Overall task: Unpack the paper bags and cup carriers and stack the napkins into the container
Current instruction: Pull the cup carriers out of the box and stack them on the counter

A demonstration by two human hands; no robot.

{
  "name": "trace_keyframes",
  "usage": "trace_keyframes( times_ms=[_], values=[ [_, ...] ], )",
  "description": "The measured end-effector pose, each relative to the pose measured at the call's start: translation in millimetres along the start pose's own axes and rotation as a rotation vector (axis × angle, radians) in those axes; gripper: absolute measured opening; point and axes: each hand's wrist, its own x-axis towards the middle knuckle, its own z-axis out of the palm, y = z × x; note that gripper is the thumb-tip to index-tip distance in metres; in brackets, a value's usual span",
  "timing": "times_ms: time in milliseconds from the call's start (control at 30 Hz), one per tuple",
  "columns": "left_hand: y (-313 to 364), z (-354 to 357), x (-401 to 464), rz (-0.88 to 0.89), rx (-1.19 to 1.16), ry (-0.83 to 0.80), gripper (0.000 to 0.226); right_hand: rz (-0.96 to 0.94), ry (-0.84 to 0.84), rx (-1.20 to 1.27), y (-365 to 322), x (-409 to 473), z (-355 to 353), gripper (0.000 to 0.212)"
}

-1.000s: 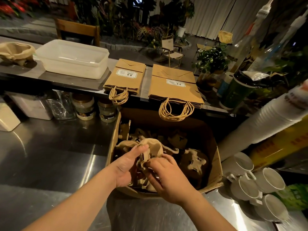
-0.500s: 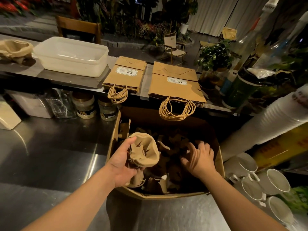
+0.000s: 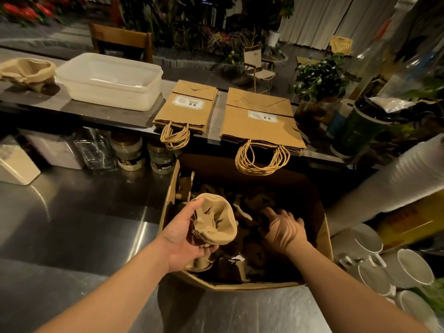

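My left hand [image 3: 185, 236] grips a curled stack of brown paper cup carriers [image 3: 216, 221] over the left side of an open cardboard box [image 3: 324, 239]. Deep in the box's right half, my right hand [image 3: 283, 227] reaches among more dark cup carriers [image 3: 254, 255], fingers spread; whether it holds one is not visible. Two flat stacks of brown paper bags, a smaller one [image 3: 189, 109] and a larger one [image 3: 259, 121], lie on the raised shelf behind the box. A translucent plastic container [image 3: 110, 80] stands left of them, with another bundle of cup carriers [image 3: 26, 73] at the far left.
Jars [image 3: 131, 152] and clear tubs stand under the shelf on the steel counter [image 3: 72, 224]. White mugs [image 3: 408, 267] and a sleeve of white cups [image 3: 394, 186] crowd the right side. Bottles and a potted plant [image 3: 319, 78] sit at the back right.
My right hand let go of the carrier stack and moved right, down into the box. My left hand keeps the stack and has lifted it slightly.
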Motion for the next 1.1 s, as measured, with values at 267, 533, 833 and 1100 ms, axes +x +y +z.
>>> trace_keyframes(
  times_ms=[267, 533, 833, 1100],
  values=[
    [0, -1, 2, -0.027, 0.019, 0.013, 0.065, -0.03, 0.059, -0.058, -13, -1, -4, 0.05],
    [-1, 1, 4, -0.053, 0.055, 0.054, 0.07, -0.074, 0.241, -0.078, -6, -18, -2, 0.042],
    [-3, 8, 5, -0.059, 0.143, 0.103, 0.08, -0.203, 0.558, 0.05, 3, -49, 6, 0.036],
    [-2, 8, 3, -0.014, 0.108, 0.012, 0.064, -0.436, 0.799, 0.006, -11, -72, 6, 0.034]
  ],
)
